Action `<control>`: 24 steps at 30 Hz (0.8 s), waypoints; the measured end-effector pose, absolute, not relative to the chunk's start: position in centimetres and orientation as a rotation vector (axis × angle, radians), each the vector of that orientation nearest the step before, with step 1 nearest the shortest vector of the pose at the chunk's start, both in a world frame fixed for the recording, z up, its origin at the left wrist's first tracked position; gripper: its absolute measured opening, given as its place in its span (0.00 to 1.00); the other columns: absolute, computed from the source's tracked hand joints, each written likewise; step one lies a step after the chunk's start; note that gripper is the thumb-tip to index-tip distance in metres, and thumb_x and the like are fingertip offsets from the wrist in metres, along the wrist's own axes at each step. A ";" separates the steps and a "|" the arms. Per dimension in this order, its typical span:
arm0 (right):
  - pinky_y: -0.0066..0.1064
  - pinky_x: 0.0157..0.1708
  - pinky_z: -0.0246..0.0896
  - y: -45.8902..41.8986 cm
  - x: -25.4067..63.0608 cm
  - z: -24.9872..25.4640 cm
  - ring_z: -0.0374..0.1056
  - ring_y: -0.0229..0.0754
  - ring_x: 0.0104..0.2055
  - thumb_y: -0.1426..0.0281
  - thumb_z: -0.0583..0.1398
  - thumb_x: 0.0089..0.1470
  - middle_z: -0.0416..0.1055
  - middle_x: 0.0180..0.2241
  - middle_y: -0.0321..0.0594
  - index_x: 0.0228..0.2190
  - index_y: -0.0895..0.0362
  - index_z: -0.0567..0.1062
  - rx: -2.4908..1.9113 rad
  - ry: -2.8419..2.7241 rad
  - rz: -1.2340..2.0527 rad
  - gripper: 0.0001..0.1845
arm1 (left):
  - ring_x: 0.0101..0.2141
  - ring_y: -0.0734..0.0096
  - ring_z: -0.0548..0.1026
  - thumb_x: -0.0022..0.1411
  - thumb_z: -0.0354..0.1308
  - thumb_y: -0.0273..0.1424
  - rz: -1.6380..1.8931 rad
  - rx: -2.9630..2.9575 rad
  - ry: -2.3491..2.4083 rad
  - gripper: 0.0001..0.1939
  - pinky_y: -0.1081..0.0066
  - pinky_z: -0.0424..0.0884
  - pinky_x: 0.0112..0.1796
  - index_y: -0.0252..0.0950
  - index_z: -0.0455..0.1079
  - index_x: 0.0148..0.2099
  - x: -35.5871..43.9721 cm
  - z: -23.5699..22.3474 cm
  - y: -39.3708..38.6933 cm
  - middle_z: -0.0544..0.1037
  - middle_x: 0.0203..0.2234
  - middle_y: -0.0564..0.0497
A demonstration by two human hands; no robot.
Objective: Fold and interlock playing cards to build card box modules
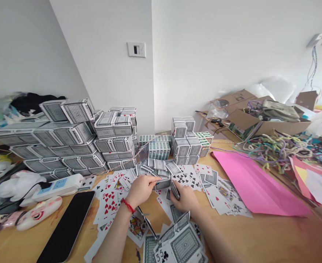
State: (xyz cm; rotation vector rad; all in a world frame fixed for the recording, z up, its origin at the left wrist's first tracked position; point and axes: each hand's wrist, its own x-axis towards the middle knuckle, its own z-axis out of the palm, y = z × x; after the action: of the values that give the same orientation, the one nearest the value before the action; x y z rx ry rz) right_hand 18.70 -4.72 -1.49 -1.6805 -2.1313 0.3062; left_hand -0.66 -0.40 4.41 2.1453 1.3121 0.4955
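Note:
Near the middle of the table, my left hand (142, 190), with a red string bracelet at its wrist, pinches the edge of grey-backed playing cards (163, 184). My right hand (186, 199) is closed around more cards (174, 190), held on edge with a grey back showing. How many cards each hand grips cannot be made out. Beyond my fingers lies a loose heap of grey-backed cards (157, 166). Face-up cards spread out left (110, 204) and right (218, 195) of my hands. A pile of cards (184, 243), some standing tilted, lies between my forearms.
Stacked card blocks (68, 133) stand at the back left, with smaller stacks (187, 146) and green-patterned packs (159, 150) nearby. A black phone (68, 226) and power strip (57, 187) lie left. To the right are pink paper (256, 186), tangled cords (278, 148) and a cardboard box (284, 128).

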 end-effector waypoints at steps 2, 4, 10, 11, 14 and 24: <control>0.27 0.25 0.49 -4.8 18.7 -1.4 0.69 0.41 0.25 0.67 0.51 0.50 0.75 0.25 0.37 0.42 0.57 0.66 -1.671 -2.136 0.333 0.17 | 0.42 0.66 0.74 0.59 0.45 0.29 0.481 2.154 1.299 0.18 0.71 0.68 0.41 0.43 0.73 0.46 -0.6 4.6 -0.5 0.78 0.42 0.54; 0.27 0.24 0.47 -4.8 18.6 -1.3 0.68 0.40 0.23 0.67 0.52 0.49 0.73 0.23 0.35 0.40 0.57 0.66 -1.685 -2.133 0.354 0.15 | 0.42 0.66 0.75 0.59 0.45 0.30 0.474 2.165 1.284 0.18 0.71 0.69 0.40 0.44 0.73 0.46 -0.5 4.7 -0.6 0.78 0.42 0.54; 0.27 0.23 0.44 -4.7 18.5 -1.5 0.67 0.40 0.24 0.67 0.52 0.49 0.73 0.24 0.35 0.37 0.56 0.62 -1.729 -2.120 0.327 0.11 | 0.41 0.67 0.75 0.59 0.45 0.29 0.498 2.181 1.250 0.18 0.72 0.69 0.40 0.44 0.73 0.46 -0.3 4.4 -0.7 0.78 0.41 0.55; 0.27 0.23 0.43 -4.6 18.5 -1.6 0.67 0.40 0.24 0.68 0.52 0.49 0.73 0.23 0.36 0.37 0.56 0.62 -1.745 -2.120 0.308 0.11 | 0.41 0.67 0.75 0.59 0.45 0.29 0.495 2.182 1.245 0.18 0.71 0.68 0.40 0.44 0.73 0.46 -0.3 4.3 -0.7 0.78 0.41 0.54; 0.28 0.21 0.40 -4.4 18.4 -2.0 0.65 0.40 0.21 0.70 0.51 0.49 0.71 0.21 0.36 0.35 0.57 0.61 -1.794 -2.113 0.260 0.08 | 0.41 0.67 0.75 0.59 0.46 0.30 0.487 2.176 1.229 0.18 0.71 0.68 0.41 0.43 0.73 0.46 0.0 4.2 -0.7 0.78 0.41 0.54; 0.28 0.21 0.41 -4.1 18.6 -2.6 0.66 0.41 0.23 0.71 0.49 0.51 0.70 0.21 0.37 0.38 0.58 0.60 -1.822 -2.021 0.262 0.10 | 0.46 0.64 0.69 0.53 0.55 0.29 0.496 2.295 1.216 0.16 0.67 0.63 0.49 0.44 0.72 0.45 0.2 5.5 -1.2 0.75 0.44 0.53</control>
State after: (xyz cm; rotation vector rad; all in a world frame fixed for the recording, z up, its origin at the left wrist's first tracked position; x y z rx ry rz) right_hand 18.58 -4.12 -2.61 -1.8221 -2.0215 0.2620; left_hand 0.17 -1.20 5.52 2.2946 1.2155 0.4964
